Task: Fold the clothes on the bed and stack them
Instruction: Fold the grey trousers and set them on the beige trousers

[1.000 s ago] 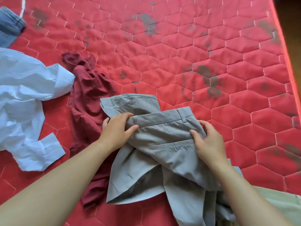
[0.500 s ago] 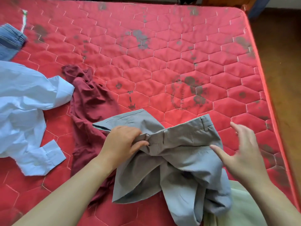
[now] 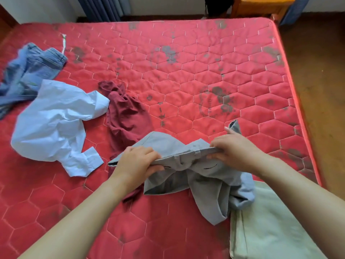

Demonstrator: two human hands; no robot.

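Right hand (image 3: 236, 151) now back on the waistband, left hand (image 3: 137, 162) pinching it too, my fingers curled round grey trousers (image 3: 209, 176), near the mattress's (image 3: 205, 68) front edge.

I can read no words, numbers or brand marks on anything in front of me. The red mattress (image 3: 186, 75) carries dark, smudged prints. One of them, a ring-shaped print (image 3: 214, 103), looks like it could be a stamp, but it is too blurred for me to make out any letters.
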